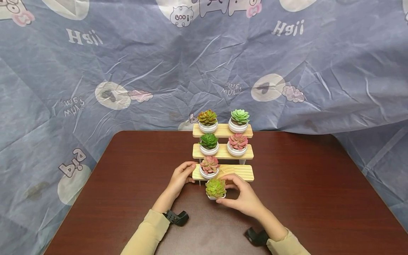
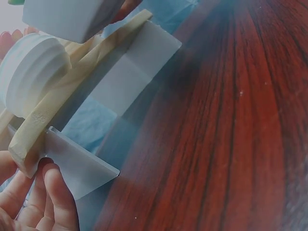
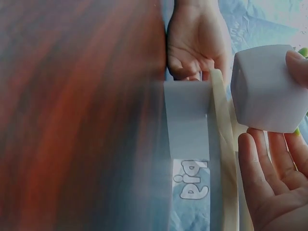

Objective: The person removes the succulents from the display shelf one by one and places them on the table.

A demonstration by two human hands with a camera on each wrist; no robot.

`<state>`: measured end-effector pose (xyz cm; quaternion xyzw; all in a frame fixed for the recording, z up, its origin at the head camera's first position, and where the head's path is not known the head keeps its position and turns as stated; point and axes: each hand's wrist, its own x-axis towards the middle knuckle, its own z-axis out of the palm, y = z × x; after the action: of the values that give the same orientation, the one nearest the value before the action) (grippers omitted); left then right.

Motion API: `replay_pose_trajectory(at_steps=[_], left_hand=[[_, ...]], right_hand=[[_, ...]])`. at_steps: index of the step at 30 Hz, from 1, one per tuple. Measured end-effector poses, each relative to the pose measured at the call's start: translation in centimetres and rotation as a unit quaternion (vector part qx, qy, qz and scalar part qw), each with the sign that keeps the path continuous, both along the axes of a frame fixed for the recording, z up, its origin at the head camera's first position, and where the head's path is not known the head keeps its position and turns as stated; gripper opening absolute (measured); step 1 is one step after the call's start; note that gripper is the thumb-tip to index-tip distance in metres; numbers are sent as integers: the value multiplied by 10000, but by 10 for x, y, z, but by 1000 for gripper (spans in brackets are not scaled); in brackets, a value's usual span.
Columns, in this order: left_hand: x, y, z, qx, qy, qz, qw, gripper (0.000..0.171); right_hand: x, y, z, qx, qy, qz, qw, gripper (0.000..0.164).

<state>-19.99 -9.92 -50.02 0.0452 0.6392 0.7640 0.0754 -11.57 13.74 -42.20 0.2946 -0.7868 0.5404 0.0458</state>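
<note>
A three-tier wooden plant stand (image 1: 237, 171) has pale boards on white side supports. My left hand (image 1: 181, 177) grips the left end of its bottom board, with fingertips (image 2: 57, 185) tucked under the wood. Between thumb and fingers, my right hand (image 1: 243, 196) holds a yellow-green succulent (image 1: 215, 188) in a white square pot (image 3: 267, 89), just in front of the bottom board. In the left wrist view that pot (image 2: 72, 17) overlaps the board. On the bottom board's left side sits a pink succulent (image 1: 209, 165) in a round white pot (image 2: 33, 70).
The middle board carries a dark green succulent (image 1: 208, 141) and a pink-red one (image 1: 237, 142). Up top stand an orange-green succulent (image 1: 207, 118) and a mint-green one (image 1: 239, 117). A dark wooden table (image 1: 302, 187) lies below, with a blue-grey printed cloth (image 1: 178, 71) behind.
</note>
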Motion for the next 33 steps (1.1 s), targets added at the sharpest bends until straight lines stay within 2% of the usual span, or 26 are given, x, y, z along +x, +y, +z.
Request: replay_pose_trajectory(at_steps=[14, 23, 27, 33], left_hand=[[1, 1, 2, 1, -1, 9, 10000, 32], [1, 0, 4, -53, -92, -31, 9999, 32], [2, 0, 8, -63, -127, -109, 9998, 31], [11, 0, 27, -141, -50, -215, 9997, 30]], right_hand=[[3, -10, -9, -32, -88, 40, 9999, 56], [5, -16, -16, -21, 10, 283, 9996, 56], [4, -18, -27, 14, -131, 297, 9995, 56], [-3, -17, -54, 146, -431, 262, 9986, 57]])
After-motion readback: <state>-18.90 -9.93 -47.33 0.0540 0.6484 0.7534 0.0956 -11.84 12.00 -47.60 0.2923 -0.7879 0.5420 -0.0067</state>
